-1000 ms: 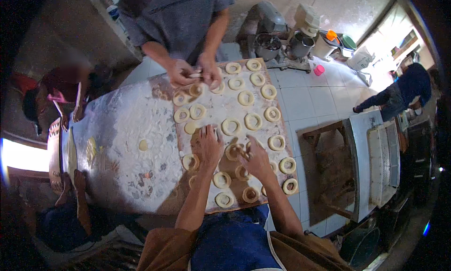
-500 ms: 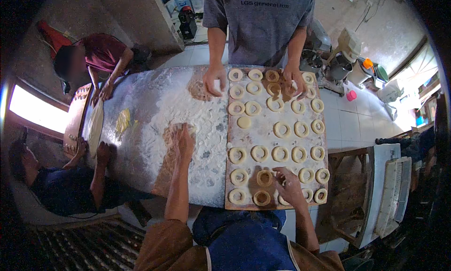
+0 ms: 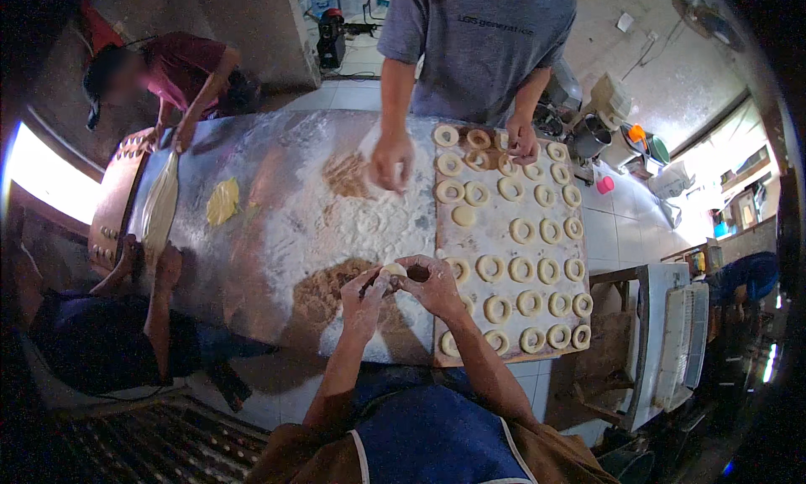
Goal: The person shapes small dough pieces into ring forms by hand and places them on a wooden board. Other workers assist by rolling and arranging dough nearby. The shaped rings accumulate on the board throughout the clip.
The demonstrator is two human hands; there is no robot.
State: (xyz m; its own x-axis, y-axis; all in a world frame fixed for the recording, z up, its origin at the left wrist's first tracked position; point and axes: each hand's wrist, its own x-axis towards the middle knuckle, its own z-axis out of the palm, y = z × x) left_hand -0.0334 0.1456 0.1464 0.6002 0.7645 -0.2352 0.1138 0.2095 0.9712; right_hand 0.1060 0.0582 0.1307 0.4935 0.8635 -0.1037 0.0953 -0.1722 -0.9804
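My left hand (image 3: 362, 301) and my right hand (image 3: 436, 289) meet over the near edge of the floured area, fingers closed around a small pale piece of dough (image 3: 392, 269). Its shape is partly hidden by my fingers. Flour coats my hands. Just right of them lies a wooden board (image 3: 485, 242) with rows of dough rings (image 3: 521, 269) on it. One round dough piece (image 3: 463, 215) without a visible hole rests there among the rings. Loose white flour (image 3: 361, 224) covers the metal tabletop beyond my hands.
Across the table a person in a grey shirt (image 3: 478, 56) has one hand (image 3: 391, 161) above the flour and another (image 3: 522, 141) over the board. Two people at the left handle a long dough strip (image 3: 159, 203). Yellow fat-like lump (image 3: 222, 201) lies nearby.
My left hand has lifted from the flour and moved right. My right hand has left the rings and come left; both now hold the dough. The view has shifted slightly.
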